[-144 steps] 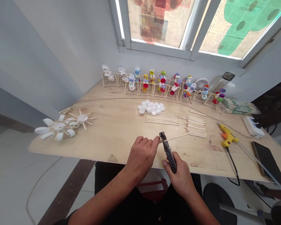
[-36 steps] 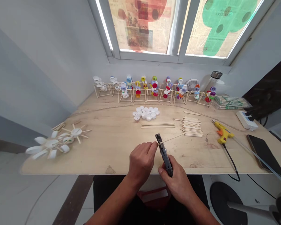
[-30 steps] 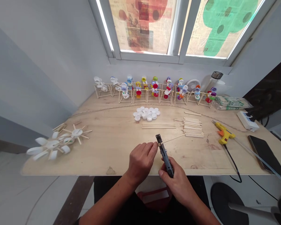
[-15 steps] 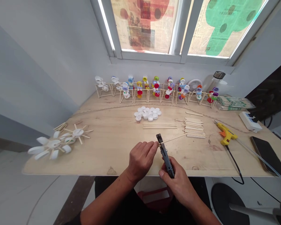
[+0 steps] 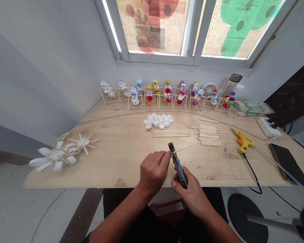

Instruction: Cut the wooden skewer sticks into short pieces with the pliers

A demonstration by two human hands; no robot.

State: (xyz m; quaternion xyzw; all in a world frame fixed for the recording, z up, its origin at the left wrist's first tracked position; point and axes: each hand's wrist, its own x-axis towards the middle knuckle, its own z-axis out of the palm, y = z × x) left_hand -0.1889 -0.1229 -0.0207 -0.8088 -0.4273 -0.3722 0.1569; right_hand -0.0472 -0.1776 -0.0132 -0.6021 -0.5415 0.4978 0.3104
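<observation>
My left hand (image 5: 154, 170) is closed, pinching the near end of a thin wooden stick (image 5: 187, 147) just left of the tool's jaws. The stick runs from there across the jaws and out to the right. Wrapped around the handles of dark metal pliers (image 5: 177, 165) is my right hand (image 5: 191, 189); their jaws point away from me and sit on the stick beside my left fingertips. Beyond my hands lie a row of long sticks (image 5: 171, 133), a stack of shorter sticks (image 5: 209, 135) and a cluster of white bottle caps (image 5: 159, 120).
Small stick-frame wheels with coloured caps (image 5: 167, 98) line the wall. White wheel pieces (image 5: 57, 156) lie at the left. To the right are a yellow glue gun (image 5: 244, 143) with its cord, a phone (image 5: 290, 165), a power strip (image 5: 270, 128) and bagged sticks (image 5: 253, 108).
The view has shifted slightly. Both hands keep nearly the same pose, with the pliers still at the stick beside my left fingers.
</observation>
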